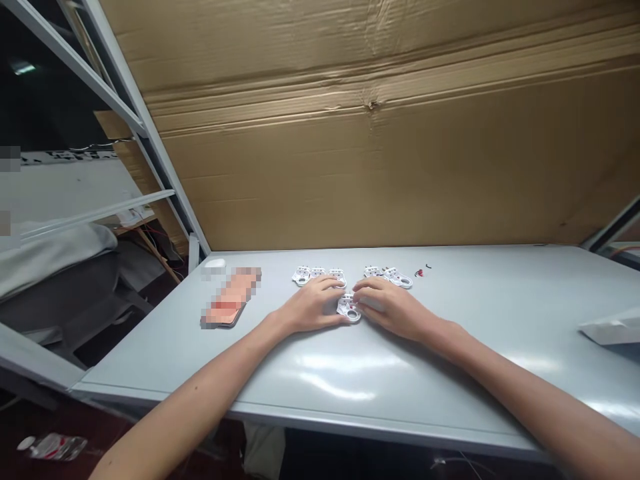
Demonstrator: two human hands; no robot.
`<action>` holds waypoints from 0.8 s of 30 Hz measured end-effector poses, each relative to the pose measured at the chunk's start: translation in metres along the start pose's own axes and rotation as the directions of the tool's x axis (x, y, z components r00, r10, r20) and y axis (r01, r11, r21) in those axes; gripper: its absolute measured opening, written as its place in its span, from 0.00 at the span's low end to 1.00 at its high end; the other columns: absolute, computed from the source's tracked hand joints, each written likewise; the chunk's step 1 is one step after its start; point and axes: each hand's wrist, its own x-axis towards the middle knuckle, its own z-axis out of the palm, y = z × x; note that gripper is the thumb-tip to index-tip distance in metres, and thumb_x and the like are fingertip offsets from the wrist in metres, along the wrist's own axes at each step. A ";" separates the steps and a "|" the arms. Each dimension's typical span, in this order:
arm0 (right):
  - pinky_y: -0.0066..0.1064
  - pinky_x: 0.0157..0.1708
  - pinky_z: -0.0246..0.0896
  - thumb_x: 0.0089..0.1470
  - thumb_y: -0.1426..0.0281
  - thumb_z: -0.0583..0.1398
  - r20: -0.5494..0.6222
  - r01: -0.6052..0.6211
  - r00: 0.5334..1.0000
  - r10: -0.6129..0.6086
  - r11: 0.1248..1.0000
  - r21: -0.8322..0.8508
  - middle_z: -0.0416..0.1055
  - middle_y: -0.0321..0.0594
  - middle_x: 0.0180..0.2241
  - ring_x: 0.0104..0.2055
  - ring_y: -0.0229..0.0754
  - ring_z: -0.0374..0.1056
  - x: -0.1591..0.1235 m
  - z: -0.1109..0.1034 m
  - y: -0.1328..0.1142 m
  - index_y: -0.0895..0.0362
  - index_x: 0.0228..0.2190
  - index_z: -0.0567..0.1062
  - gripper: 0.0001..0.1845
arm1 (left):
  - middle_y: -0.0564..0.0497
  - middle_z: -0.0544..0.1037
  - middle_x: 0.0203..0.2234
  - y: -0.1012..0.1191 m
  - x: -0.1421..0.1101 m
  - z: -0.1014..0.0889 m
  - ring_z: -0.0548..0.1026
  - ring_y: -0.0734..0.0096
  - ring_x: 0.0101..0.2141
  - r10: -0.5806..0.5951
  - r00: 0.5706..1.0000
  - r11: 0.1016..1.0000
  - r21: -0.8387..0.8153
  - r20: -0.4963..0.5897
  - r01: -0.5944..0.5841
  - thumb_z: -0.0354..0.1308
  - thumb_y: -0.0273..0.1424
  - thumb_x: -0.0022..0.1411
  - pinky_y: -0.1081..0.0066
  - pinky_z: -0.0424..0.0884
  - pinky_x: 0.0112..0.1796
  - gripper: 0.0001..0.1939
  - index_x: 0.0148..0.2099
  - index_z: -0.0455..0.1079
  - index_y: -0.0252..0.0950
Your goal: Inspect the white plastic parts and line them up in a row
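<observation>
Left hand (pixel 314 305) and right hand (pixel 393 309) half-curled, fingertips on a white plastic part (pixel 349 311) between them, grip unclear; more similar parts (pixel 399 278) lie in a row near the table's (pixel 500 300) far edge.

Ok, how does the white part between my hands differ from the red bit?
The white plastic part is far larger than the red bit, with a round hole. It sits between the left hand and right hand; the red bit lies apart. Both rest on the table.
</observation>
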 end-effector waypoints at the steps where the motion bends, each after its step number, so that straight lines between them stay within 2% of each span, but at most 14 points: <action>1: 0.42 0.40 0.67 0.64 0.70 0.52 -0.009 -0.004 1.000 0.004 1.000 -0.006 0.74 0.49 0.42 0.42 0.49 0.70 0.001 0.001 0.000 0.55 0.39 0.78 0.14 | 0.43 0.74 0.55 0.000 0.000 0.001 0.68 0.54 0.58 0.005 1.000 1.000 -0.006 -0.003 -0.005 0.61 0.45 0.64 0.54 0.61 0.60 0.20 0.54 0.72 0.41; 4: 0.41 0.39 0.68 0.63 0.71 0.53 -0.008 -0.028 1.000 0.028 1.000 0.004 0.74 0.50 0.45 0.42 0.49 0.71 0.002 0.003 -0.003 0.55 0.37 0.79 0.14 | 0.42 0.75 0.54 0.000 0.001 0.002 0.68 0.53 0.58 0.011 1.000 1.000 -0.016 -0.015 -0.011 0.62 0.45 0.64 0.54 0.63 0.59 0.20 0.52 0.73 0.39; 10: 0.42 0.41 0.68 0.63 0.74 0.52 -0.031 -0.015 0.999 0.015 1.000 -0.019 0.76 0.49 0.42 0.42 0.49 0.71 0.005 0.006 -0.003 0.55 0.35 0.79 0.16 | 0.43 0.76 0.53 0.000 0.002 0.001 0.69 0.53 0.58 -0.044 0.999 0.999 -0.001 -0.020 0.044 0.64 0.43 0.62 0.54 0.65 0.58 0.18 0.49 0.75 0.39; 14: 0.44 0.43 0.67 0.63 0.73 0.51 -0.065 -0.012 0.998 0.014 0.999 0.032 0.77 0.48 0.40 0.43 0.50 0.72 0.005 0.006 -0.001 0.55 0.36 0.78 0.16 | 0.42 0.76 0.52 0.002 0.003 0.001 0.69 0.52 0.57 -0.039 0.999 0.999 0.011 -0.032 0.039 0.65 0.43 0.61 0.54 0.66 0.57 0.17 0.49 0.75 0.39; 16: 0.45 0.43 0.67 0.63 0.73 0.50 -0.100 -0.058 0.993 0.066 0.995 0.087 0.78 0.47 0.39 0.41 0.49 0.72 0.005 0.004 0.000 0.54 0.36 0.77 0.15 | 0.41 0.76 0.52 0.002 0.003 0.001 0.70 0.52 0.56 -0.036 0.999 0.999 0.021 -0.037 0.037 0.65 0.42 0.61 0.54 0.66 0.57 0.17 0.48 0.75 0.38; 18: 0.46 0.43 0.68 0.63 0.71 0.51 -0.151 -0.142 0.973 0.174 0.970 0.197 0.78 0.45 0.38 0.40 0.49 0.73 0.005 -0.001 0.000 0.54 0.36 0.76 0.14 | 0.41 0.76 0.52 0.003 0.003 0.001 0.70 0.52 0.56 -0.038 0.999 0.999 0.023 -0.032 0.039 0.65 0.41 0.61 0.55 0.66 0.57 0.17 0.48 0.75 0.37; 20: 0.46 0.44 0.68 0.63 0.66 0.53 -0.176 -0.241 0.928 0.327 0.891 0.384 0.79 0.44 0.37 0.40 0.49 0.74 0.006 -0.007 -0.001 0.53 0.34 0.76 0.12 | 0.42 0.76 0.52 0.003 0.002 0.001 0.69 0.52 0.57 -0.045 0.999 0.999 0.023 -0.022 0.045 0.65 0.41 0.61 0.55 0.66 0.57 0.17 0.49 0.75 0.37; 21: 0.46 0.45 0.69 0.62 0.63 0.55 -0.162 -0.287 0.896 0.413 0.817 0.500 0.79 0.44 0.37 0.41 0.50 0.74 0.007 -0.010 -0.002 0.54 0.34 0.76 0.11 | 0.42 0.76 0.52 0.003 0.002 0.001 0.69 0.52 0.57 -0.047 0.999 0.999 0.025 -0.018 0.048 0.65 0.41 0.61 0.55 0.66 0.57 0.17 0.49 0.75 0.37; 22: 0.46 0.46 0.69 0.60 0.61 0.58 -0.121 -0.326 0.860 0.496 0.716 0.617 0.79 0.44 0.37 0.42 0.50 0.75 0.008 -0.013 -0.002 0.54 0.36 0.76 0.11 | 0.42 0.76 0.52 0.003 0.002 0.000 0.69 0.52 0.57 -0.048 0.999 0.998 0.029 -0.016 0.048 0.65 0.41 0.62 0.55 0.66 0.57 0.17 0.48 0.75 0.36; 24: 0.46 0.50 0.69 0.57 0.59 0.62 0.019 -0.379 0.787 0.617 0.459 0.803 0.79 0.45 0.38 0.46 0.50 0.75 0.009 -0.017 0.000 0.54 0.40 0.76 0.14 | 0.41 0.76 0.51 0.003 0.002 0.000 0.69 0.52 0.57 -0.044 0.999 0.998 0.039 -0.016 0.045 0.65 0.41 0.62 0.56 0.66 0.57 0.17 0.47 0.75 0.35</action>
